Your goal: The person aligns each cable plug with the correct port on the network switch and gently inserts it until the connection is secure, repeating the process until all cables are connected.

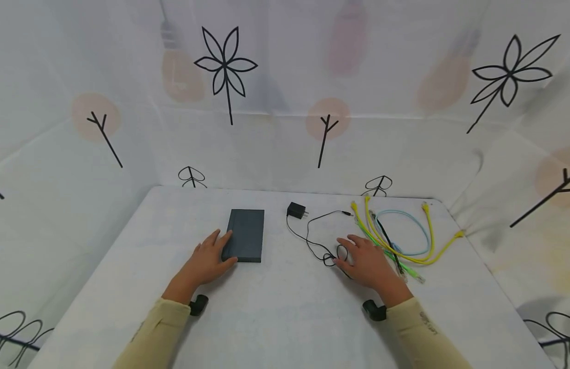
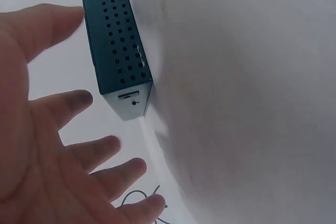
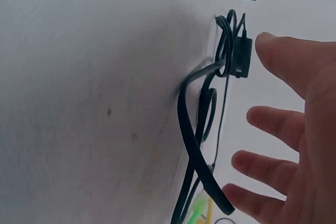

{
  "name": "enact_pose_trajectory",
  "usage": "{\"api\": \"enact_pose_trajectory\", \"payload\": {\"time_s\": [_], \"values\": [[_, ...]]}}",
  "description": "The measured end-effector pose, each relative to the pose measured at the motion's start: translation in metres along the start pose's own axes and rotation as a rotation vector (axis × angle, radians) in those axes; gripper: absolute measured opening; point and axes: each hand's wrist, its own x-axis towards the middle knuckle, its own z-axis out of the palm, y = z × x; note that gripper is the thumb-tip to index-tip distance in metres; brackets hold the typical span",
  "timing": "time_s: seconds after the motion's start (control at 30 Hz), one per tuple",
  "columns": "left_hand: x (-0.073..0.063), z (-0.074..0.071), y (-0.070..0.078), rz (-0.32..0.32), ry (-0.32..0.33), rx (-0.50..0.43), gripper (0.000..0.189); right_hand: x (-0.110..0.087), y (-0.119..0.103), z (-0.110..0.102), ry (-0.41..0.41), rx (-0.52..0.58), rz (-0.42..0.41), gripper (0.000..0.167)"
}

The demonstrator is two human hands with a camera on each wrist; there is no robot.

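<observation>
A flat dark network switch [image 1: 245, 236] lies on the white table. Its vented side [image 2: 118, 35] shows in the left wrist view, and its row of ports faces the right wrist camera. My left hand [image 1: 208, 261] is at the switch's left edge, fingers spread, with thumb and fingertips right by its side. Further right, my right hand [image 1: 367, 261] hovers with parted fingers over the thin black cord [image 1: 312, 246] of a power adapter [image 1: 296, 210]. In the right wrist view the looped cord passes beside the fingertips, and nothing is gripped.
Right of the right hand lie several network cables: yellow ones [image 1: 431, 230], a light blue one [image 1: 406, 211], a green one [image 1: 411, 273] and a short black one [image 1: 388, 238]. Printed white cloth walls [image 1: 275, 148] stand behind the table and on both sides.
</observation>
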Motion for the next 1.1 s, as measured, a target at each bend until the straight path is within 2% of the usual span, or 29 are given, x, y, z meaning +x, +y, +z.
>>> {"api": "enact_pose_trajectory", "payload": {"time_s": [0.3,0.53,0.67,0.77,0.93,1.1], "values": [[0.005,0.005,0.005,0.017,-0.047,-0.055,0.068,0.004,-0.005,0.007,-0.088,0.06,0.011,0.063],[0.007,0.009,0.008,0.025,-0.096,-0.081,0.06,0.005,-0.007,0.009,-0.063,0.031,-0.029,0.052],[0.007,0.008,0.011,0.058,-0.115,-0.108,0.051,0.007,-0.009,0.01,-0.062,0.022,-0.045,0.045],[0.007,0.007,0.014,0.092,-0.115,-0.133,0.048,0.009,-0.011,0.01,-0.07,0.028,-0.037,0.041],[0.006,0.006,0.017,0.102,-0.112,-0.148,0.046,0.012,-0.011,0.012,-0.079,0.055,-0.008,0.038],[0.007,0.007,0.015,0.103,-0.116,-0.148,0.046,0.016,-0.013,0.011,-0.129,0.111,0.046,0.036]]}}
